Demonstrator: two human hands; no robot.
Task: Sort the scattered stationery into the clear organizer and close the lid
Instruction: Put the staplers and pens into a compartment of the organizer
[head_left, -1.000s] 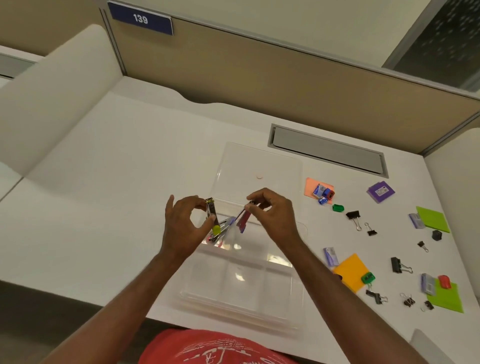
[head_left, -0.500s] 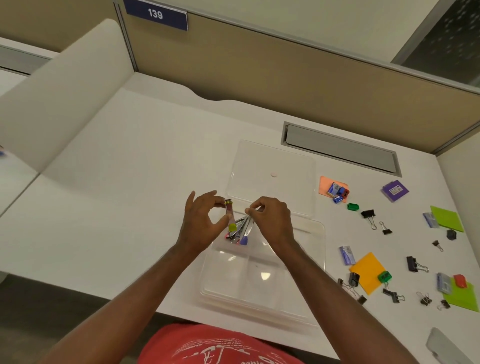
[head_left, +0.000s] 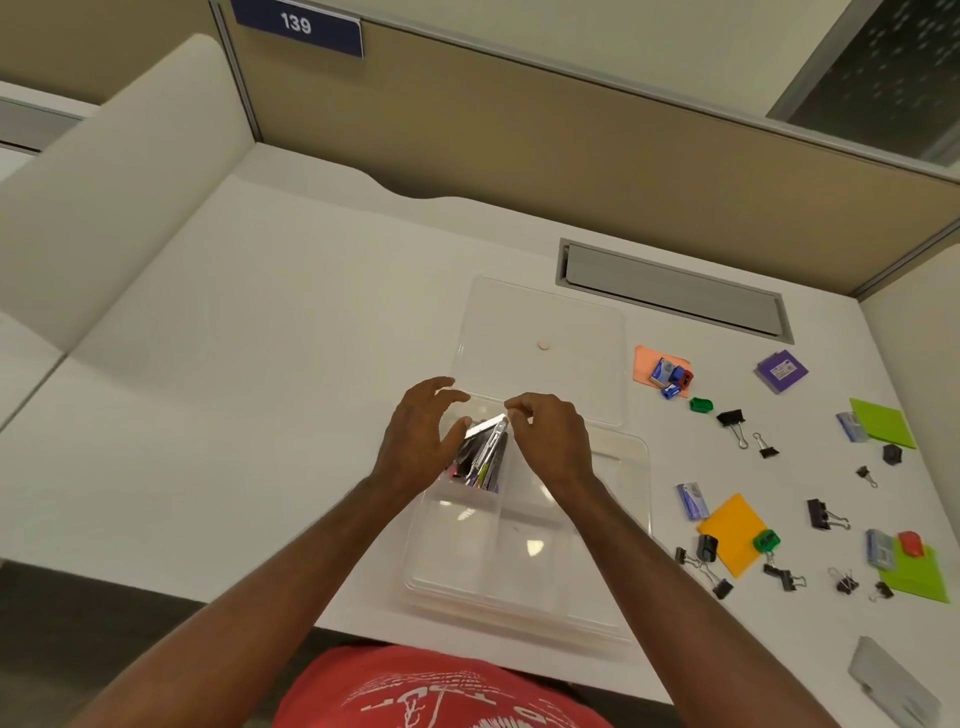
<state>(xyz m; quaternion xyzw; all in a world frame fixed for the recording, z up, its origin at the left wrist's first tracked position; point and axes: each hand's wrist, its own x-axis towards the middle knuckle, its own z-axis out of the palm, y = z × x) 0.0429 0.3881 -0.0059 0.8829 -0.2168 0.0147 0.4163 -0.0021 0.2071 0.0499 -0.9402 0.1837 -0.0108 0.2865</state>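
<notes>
The clear organizer (head_left: 524, 566) sits on the white desk in front of me, its lid (head_left: 545, 332) lying open and flat behind it. A bundle of pens and slim tools (head_left: 485, 457) stands slanted in the back-left compartment. My right hand (head_left: 553, 441) pinches the bundle's upper end with curled fingertips. My left hand (head_left: 421, 436) is beside the bundle with its fingers spread and relaxed, the thumb close to the pens. The other compartments look bare.
Scattered to the right lie binder clips (head_left: 731, 418), small sharpeners (head_left: 701, 405), staple boxes (head_left: 692, 500), and orange (head_left: 732, 535), green (head_left: 883, 421) and purple (head_left: 782, 371) sticky pads. A grey cable slot (head_left: 670, 296) is behind the lid. Partition walls enclose the desk.
The bundle has gone down into the back-left compartment. My left hand has let go of the piece it pinched and spread its fingers. My right hand still holds the top.
</notes>
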